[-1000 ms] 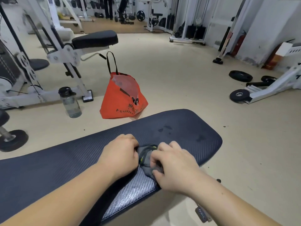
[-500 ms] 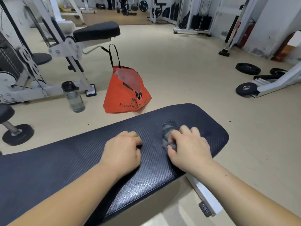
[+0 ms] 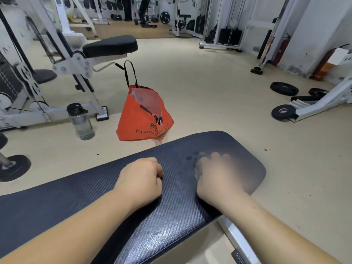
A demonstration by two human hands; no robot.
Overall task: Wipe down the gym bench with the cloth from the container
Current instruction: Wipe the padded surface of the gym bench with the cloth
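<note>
On the dark blue textured padded bench (image 3: 177, 202), the right hand (image 3: 215, 174) grips the bunched grey cloth (image 3: 199, 159) near the rounded end while the left hand (image 3: 141, 178) rests fisted, holding nothing visible; firm, overlapping strokes would likely clean best.

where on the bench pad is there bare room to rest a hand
Bare: the long dark textured bench pad behind the left hand, and its rounded end beyond the right hand. Crowded: the strip between both hands, where the grey cloth sits.
</note>
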